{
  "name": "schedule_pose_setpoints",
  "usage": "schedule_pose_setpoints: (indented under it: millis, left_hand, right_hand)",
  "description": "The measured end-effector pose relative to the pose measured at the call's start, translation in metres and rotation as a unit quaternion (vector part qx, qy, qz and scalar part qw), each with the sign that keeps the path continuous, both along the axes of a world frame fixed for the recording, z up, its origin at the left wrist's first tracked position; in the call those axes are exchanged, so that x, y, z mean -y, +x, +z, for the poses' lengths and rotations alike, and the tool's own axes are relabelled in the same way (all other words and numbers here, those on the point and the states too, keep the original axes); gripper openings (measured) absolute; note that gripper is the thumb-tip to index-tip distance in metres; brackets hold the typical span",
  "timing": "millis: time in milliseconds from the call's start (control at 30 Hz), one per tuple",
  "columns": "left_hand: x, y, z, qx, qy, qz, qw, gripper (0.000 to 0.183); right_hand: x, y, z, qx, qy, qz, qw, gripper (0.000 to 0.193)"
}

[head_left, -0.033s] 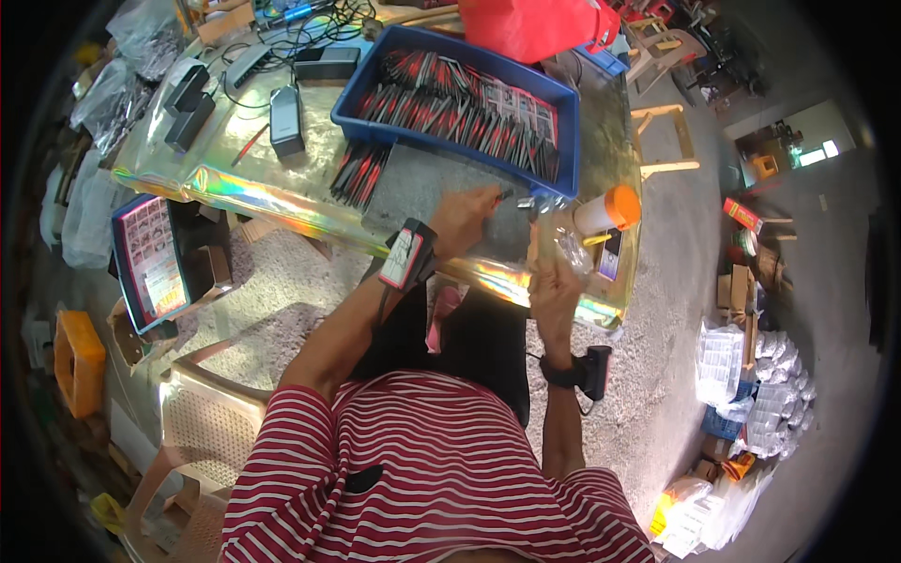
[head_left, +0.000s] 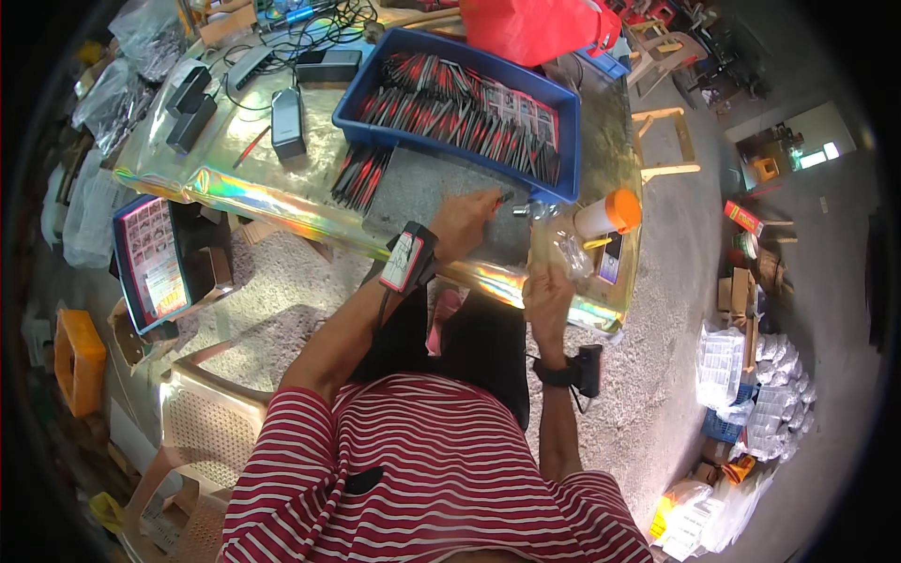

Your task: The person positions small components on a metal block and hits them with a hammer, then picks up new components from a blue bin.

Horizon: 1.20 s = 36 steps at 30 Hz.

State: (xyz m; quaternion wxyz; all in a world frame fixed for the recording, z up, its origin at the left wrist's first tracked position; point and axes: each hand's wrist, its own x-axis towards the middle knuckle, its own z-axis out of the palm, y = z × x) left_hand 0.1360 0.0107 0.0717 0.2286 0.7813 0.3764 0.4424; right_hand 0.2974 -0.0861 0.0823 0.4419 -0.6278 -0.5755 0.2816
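Note:
My left hand (head_left: 462,225) is over a grey board (head_left: 413,178) at the table's front edge. Its thumb and forefinger are pinched on a small dark-tipped piece, too small to name. Close to its right lies a small shiny metal piece (head_left: 521,211). My right hand (head_left: 547,291) is at the table edge beside clear crinkled plastic (head_left: 569,249). The fingers look drawn together, but what they hold is hard to make out. Behind the board, a blue tray (head_left: 450,148) carries many slim black-and-red pieces. More such pieces (head_left: 361,176) lie in a pile left of the board.
An orange-lidded jar (head_left: 601,216) lies at the table's right. Grey box-shaped devices (head_left: 287,122) and tangled black cables (head_left: 324,33) occupy the left and back. A red bag (head_left: 526,28) sits behind the tray. A plastic chair (head_left: 211,413) stands at lower left.
My right hand has shifted slightly left, toward my left hand. The left hand stays nearly in place, still pinched.

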Motion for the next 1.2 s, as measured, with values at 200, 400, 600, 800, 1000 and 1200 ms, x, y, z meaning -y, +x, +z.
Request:
schedule_pose_setpoints:
  millis: [200, 400, 600, 800, 1000, 1200]
  left_hand:
    - [-0.009, -0.01, 0.003, 0.059, -0.045, 0.023, 0.997, 0.016]
    - [-0.073, -0.053, 0.013, 0.066, -0.094, 0.145, 0.983, 0.013]
    - [-0.133, -0.08, 0.006, -0.096, -0.134, 0.292, 0.942, 0.023]
    - [-0.154, -0.08, -0.017, -0.201, -0.148, 0.347, 0.904, 0.023]
    - [-0.159, -0.082, -0.036, -0.235, -0.12, 0.303, 0.916, 0.017]
    - [-0.156, -0.086, -0.036, -0.229, -0.091, 0.285, 0.926, 0.015]
  right_hand:
    - [0.003, -0.02, -0.015, -0.317, -0.159, -0.018, 0.935, 0.027]
    - [0.003, -0.018, -0.022, -0.331, -0.184, 0.006, 0.925, 0.032]
    - [-0.002, -0.014, -0.02, -0.246, -0.224, 0.029, 0.943, 0.038]
    - [-0.002, -0.01, -0.017, -0.189, -0.236, 0.055, 0.952, 0.036]
    - [-0.003, -0.01, -0.012, -0.167, -0.256, 0.056, 0.951, 0.033]
    - [-0.004, -0.013, -0.016, -0.157, -0.245, 0.043, 0.956, 0.034]
